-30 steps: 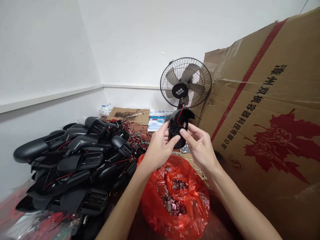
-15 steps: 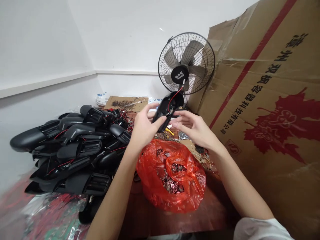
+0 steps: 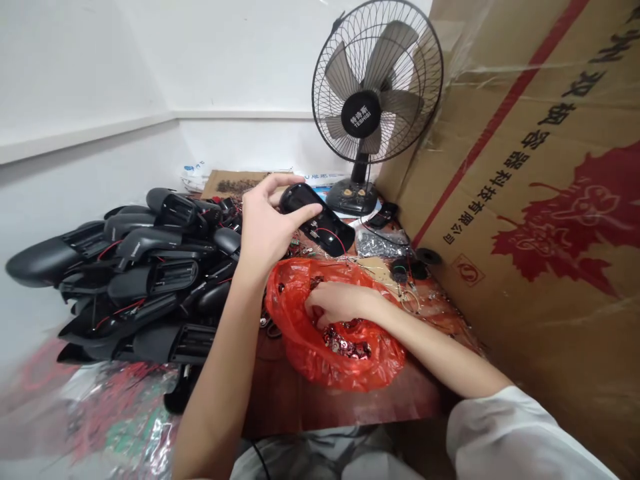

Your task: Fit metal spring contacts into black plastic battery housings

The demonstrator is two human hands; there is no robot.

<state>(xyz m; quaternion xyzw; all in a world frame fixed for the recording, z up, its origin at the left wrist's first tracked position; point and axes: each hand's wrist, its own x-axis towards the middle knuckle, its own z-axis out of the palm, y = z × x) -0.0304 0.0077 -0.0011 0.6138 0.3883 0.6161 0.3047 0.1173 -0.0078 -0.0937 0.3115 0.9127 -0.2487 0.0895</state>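
Note:
My left hand (image 3: 270, 223) is closed round a black plastic housing (image 3: 334, 235), thumb across its hollow inner side. A thin red wire (image 3: 327, 231) curves inside the housing, which is tilted down to the right. Lower down, my right hand (image 3: 340, 301) reaches into the open red plastic bag (image 3: 295, 360). Its fingers are curled together among the small metal pieces (image 3: 347, 347); the fingertips are hidden, and I cannot make out what is in them. The bag sits on the reddish-brown table (image 3: 320, 410).
Many black housings (image 3: 150, 280) are heaped at the left, some with red wires. A fan (image 3: 363, 113) stands at the back. A large cardboard box (image 3: 500, 220) rises along the right. Behind the bag lie a clear bag of small parts (image 3: 383, 243) and scattered wires.
My right hand has left the housing and dropped into the red bag. The housing, now in my left hand alone, has turned and moved slightly left. The view has tipped downward.

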